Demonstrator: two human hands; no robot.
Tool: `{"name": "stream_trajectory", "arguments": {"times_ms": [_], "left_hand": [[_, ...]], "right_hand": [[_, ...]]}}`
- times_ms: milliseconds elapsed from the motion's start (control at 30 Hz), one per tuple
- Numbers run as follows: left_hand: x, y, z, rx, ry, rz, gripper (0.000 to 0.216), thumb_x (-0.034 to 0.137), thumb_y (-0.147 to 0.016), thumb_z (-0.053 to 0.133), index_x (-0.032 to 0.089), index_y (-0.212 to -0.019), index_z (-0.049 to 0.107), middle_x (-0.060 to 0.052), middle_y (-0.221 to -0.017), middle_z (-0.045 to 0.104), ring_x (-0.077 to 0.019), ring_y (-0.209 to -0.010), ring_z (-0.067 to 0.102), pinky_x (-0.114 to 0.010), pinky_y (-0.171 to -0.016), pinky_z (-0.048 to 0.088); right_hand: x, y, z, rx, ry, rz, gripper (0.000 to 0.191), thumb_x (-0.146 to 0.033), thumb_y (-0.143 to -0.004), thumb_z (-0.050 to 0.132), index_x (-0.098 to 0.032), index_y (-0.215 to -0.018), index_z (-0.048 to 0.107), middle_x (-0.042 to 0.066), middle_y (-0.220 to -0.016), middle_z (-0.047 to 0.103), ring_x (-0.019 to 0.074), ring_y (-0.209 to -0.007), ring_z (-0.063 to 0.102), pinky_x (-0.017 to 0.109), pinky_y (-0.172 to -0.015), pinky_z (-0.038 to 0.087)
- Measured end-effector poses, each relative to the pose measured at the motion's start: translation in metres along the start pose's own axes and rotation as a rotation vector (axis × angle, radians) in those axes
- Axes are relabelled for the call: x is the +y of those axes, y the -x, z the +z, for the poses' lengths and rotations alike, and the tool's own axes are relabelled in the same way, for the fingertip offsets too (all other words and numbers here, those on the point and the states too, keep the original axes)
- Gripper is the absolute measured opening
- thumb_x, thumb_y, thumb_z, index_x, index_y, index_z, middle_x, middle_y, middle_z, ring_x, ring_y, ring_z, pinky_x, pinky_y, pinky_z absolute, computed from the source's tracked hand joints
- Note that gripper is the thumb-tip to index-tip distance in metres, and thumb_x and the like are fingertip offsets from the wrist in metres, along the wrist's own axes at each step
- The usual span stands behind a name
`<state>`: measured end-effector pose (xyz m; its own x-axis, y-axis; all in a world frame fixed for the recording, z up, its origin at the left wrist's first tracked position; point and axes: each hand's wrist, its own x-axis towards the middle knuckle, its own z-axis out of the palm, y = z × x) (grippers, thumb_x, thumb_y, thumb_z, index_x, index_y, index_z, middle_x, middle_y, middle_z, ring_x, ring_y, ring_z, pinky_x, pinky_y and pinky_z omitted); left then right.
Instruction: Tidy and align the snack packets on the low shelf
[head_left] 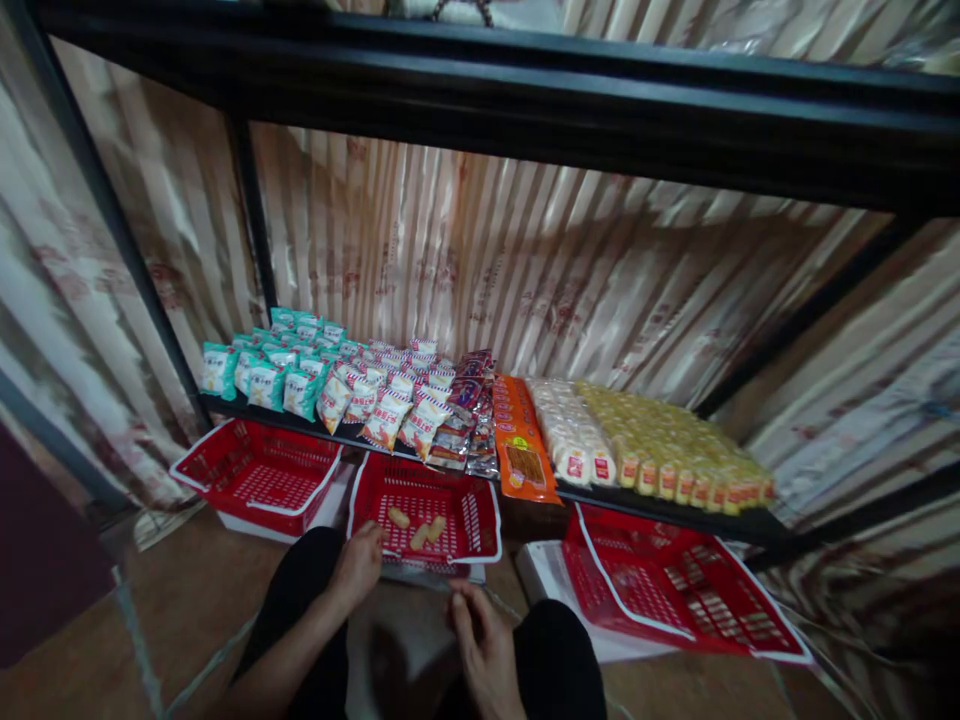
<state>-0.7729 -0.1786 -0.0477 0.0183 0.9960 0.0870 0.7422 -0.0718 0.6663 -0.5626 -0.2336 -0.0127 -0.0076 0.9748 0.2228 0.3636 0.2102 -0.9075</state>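
My left hand [358, 563] rests on the near rim of the middle red basket [480, 520], fingers curled over the edge. Three small yellowish snack packs [418, 531] lie inside that basket. My right hand [484, 645] hovers lower, just in front of the basket, with its fingers drawn together in a pinch; what they hold, if anything, I cannot make out. Both my knees in dark trousers frame the hands.
A low black shelf [652, 503] carries rows of snack packs: teal bags [259, 375], red-white bags [386, 405], orange packs [521, 445], white and yellow rolls [660, 445]. Red baskets sit at left [225, 455] and right [757, 625]. Striped curtain hangs behind.
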Motion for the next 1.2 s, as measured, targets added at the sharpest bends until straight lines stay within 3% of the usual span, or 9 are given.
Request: {"name": "stream_trajectory", "arguments": {"times_ms": [133,267,467,600,667,767,1200], "left_hand": [[-0.002,-0.018,-0.005,0.022,0.045,0.055,0.039,-0.002,-0.077,0.030,0.017,-0.090,0.061,-0.005,-0.090,0.061,-0.0137,-0.088,0.061,-0.025,-0.082,0.046],[0.001,-0.036,-0.008,0.044,0.081,0.138,0.037,0.001,-0.077,0.032,0.019,-0.091,0.061,-0.004,-0.091,0.062,-0.0133,-0.087,0.062,-0.025,-0.082,0.048],[0.005,-0.051,0.001,0.051,0.092,0.290,0.037,0.008,-0.078,0.035,0.022,-0.097,0.063,-0.005,-0.097,0.064,-0.0149,-0.091,0.062,-0.026,-0.085,0.050],[0.001,-0.055,0.011,-0.071,0.019,0.451,0.044,0.008,-0.077,0.032,0.021,-0.108,0.060,-0.006,-0.103,0.065,-0.0154,-0.094,0.062,-0.027,-0.088,0.050],[-0.002,-0.058,0.011,-0.122,-0.014,0.457,0.044,0.008,-0.078,0.031,0.019,-0.109,0.059,-0.008,-0.106,0.065,-0.0161,-0.097,0.062,-0.028,-0.089,0.050],[-0.006,-0.064,0.008,-0.100,0.000,0.417,0.041,0.009,-0.080,0.030,0.017,-0.107,0.060,-0.009,-0.109,0.064,-0.0168,-0.101,0.061,-0.029,-0.090,0.049],[0.001,-0.043,0.012,0.186,0.078,0.277,0.037,0.012,-0.084,0.029,0.017,-0.101,0.062,-0.009,-0.102,0.067,-0.0163,-0.099,0.063,-0.029,-0.089,0.050]], "right_hand": [[-0.024,-0.027,0.030,-0.051,0.040,-0.107,0.032,-0.042,-0.087,0.046,-0.018,-0.089,0.066,0.003,-0.068,0.068,0.0124,-0.062,0.064,0.017,-0.062,0.051],[-0.034,-0.046,0.039,-0.055,0.083,-0.187,0.029,-0.040,-0.086,0.048,-0.019,-0.092,0.067,0.004,-0.075,0.071,0.0128,-0.066,0.066,0.018,-0.065,0.052],[-0.011,-0.068,0.019,0.082,0.093,-0.153,0.026,-0.039,-0.084,0.052,-0.019,-0.089,0.069,0.005,-0.083,0.073,0.0148,-0.072,0.069,0.017,-0.066,0.054],[0.011,-0.074,0.003,0.197,0.076,0.001,0.030,-0.043,-0.082,0.053,-0.018,-0.091,0.069,0.006,-0.084,0.073,0.0158,-0.075,0.069,0.018,-0.067,0.054],[0.018,-0.077,-0.001,0.236,0.063,0.055,0.032,-0.045,-0.081,0.054,-0.018,-0.090,0.069,0.006,-0.088,0.073,0.0165,-0.080,0.069,0.018,-0.070,0.054],[0.020,-0.084,-0.002,0.251,0.050,0.084,0.034,-0.047,-0.081,0.054,-0.018,-0.089,0.069,0.006,-0.086,0.073,0.0162,-0.077,0.068,0.019,-0.069,0.054],[-0.017,-0.111,0.021,-0.072,-0.016,0.010,0.037,-0.050,-0.085,0.046,-0.017,-0.091,0.064,0.003,-0.068,0.067,0.0132,-0.061,0.062,0.020,-0.056,0.049]]}}
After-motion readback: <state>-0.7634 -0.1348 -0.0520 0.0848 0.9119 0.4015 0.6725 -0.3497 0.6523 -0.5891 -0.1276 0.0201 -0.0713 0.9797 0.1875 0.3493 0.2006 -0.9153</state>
